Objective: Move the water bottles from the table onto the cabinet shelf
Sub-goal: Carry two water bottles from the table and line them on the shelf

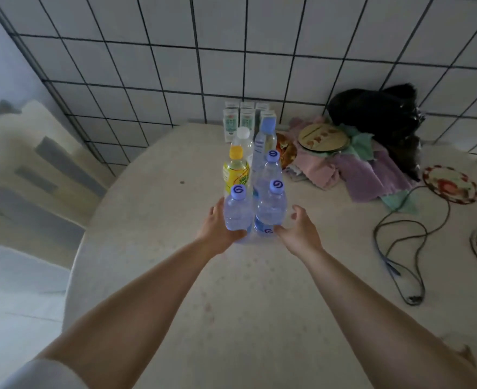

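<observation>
Several bottles stand upright in a cluster in the middle of the round table [175,276]. Two clear water bottles with blue caps are at the front: the front-left bottle [238,211] and the front-right bottle [271,209]. A third blue-capped bottle [271,168] stands behind them. My left hand [217,228] grips the front-left bottle low down, thumb across its front. My right hand [297,228] is spread beside the front-right bottle; its thumb touches the base and its fingers are apart from the bottle. No cabinet shelf is in view.
A yellow-capped drink bottle [236,171], a white-capped bottle [243,141] and a tall blue-capped bottle [266,136] stand further back, with small cartons [240,119] by the tiled wall. Cloths [352,172], a black bag [377,113], plates [450,185] and a cable [400,262] lie to the right. A chair [35,169] is at the left.
</observation>
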